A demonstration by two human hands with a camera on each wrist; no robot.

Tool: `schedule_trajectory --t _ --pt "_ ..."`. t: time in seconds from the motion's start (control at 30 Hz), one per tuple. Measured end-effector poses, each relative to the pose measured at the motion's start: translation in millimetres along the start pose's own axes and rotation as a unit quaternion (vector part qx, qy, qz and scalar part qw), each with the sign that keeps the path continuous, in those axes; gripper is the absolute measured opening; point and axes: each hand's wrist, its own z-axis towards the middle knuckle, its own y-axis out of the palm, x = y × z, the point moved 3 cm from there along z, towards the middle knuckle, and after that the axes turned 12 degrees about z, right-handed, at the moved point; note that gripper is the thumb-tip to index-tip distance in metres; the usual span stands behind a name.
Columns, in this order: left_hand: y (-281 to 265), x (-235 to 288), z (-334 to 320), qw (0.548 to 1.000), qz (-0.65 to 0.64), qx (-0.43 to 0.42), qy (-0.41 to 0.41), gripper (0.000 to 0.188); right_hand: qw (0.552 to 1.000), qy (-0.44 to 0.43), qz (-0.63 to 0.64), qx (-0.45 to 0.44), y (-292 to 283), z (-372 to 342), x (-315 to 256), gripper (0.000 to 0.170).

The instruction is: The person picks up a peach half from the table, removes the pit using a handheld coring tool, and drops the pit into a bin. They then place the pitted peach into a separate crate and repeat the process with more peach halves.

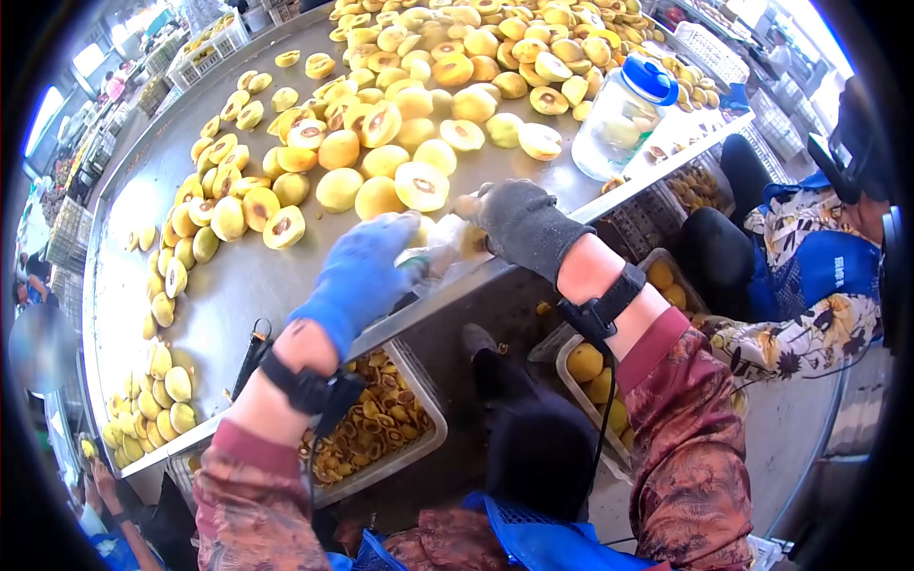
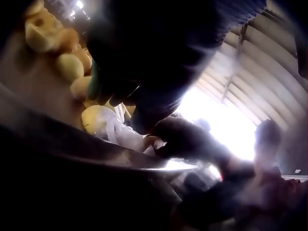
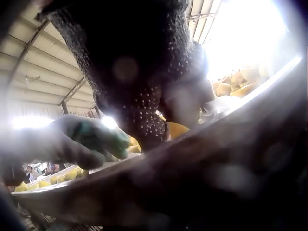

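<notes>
My left hand [image 1: 367, 271], in a blue glove with a green palm, reaches over the near edge of the metal table. Its fingertips are right at a yellow peach [image 2: 94, 119] and a crumpled clear plastic bag [image 1: 440, 249]; I cannot tell whether they grip either. My right hand [image 1: 528, 228], in a dark grey dotted glove, curls its fingers around a peach half [image 1: 471, 241] beside the bag. From the right wrist view, orange flesh [image 3: 178, 129] shows under those fingers. Many halved yellow peaches [image 1: 422, 186], some with brown pit hollows, lie just beyond both hands.
The metal table [image 1: 314, 262] has a raised rim. A clear bottle with a blue lid [image 1: 650, 81] stands at the right. Below the edge sit a crate of brown scraps [image 1: 433, 419] and a crate of whole peaches [image 1: 571, 381]. Another person [image 1: 828, 257] sits at the right.
</notes>
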Motion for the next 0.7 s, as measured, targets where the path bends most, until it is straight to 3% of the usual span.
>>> schedule_trajectory --t 0.13,0.17,0.23,0.27,0.33,0.4,0.47,0.57,0.7 --pt "15.0 23.8 28.5 0.985 0.132 -0.106 0.017 0.032 0.997 -0.001 0.039 0.062 -16.4 -17.7 5.6 0.030" --pt "15.8 27.3 29.6 0.977 0.172 -0.127 0.022 0.031 0.986 -0.010 0.130 0.102 -24.4 -25.8 9.4 0.031" --pt "18.7 31.6 27.2 0.971 0.187 -0.147 0.008 0.027 0.935 -0.028 0.305 0.180 -39.2 -44.8 23.3 0.031" --pt "19.9 32.9 26.7 0.968 0.195 -0.156 0.002 0.025 0.901 0.004 0.396 0.177 -40.3 -48.1 32.9 0.033" --pt "22.9 34.6 29.2 0.961 0.225 -0.156 0.024 0.024 0.840 0.020 0.466 0.275 -47.4 -53.9 40.5 0.032" --pt "26.3 34.6 31.8 0.953 0.255 -0.151 0.059 0.022 0.746 0.043 0.586 0.314 -51.4 -62.8 40.3 0.031" --pt "30.1 32.0 33.8 0.942 0.286 -0.142 0.102 0.021 0.623 0.057 0.711 0.321 -52.2 -66.1 38.2 0.031" --pt "35.8 32.5 36.1 0.932 0.313 -0.154 0.096 0.020 0.563 0.104 0.747 0.340 -42.7 -68.5 44.5 0.033" --pt "34.0 27.9 30.7 0.953 0.269 -0.116 0.084 0.017 0.567 0.062 0.753 0.327 -42.0 -69.8 37.9 0.036"
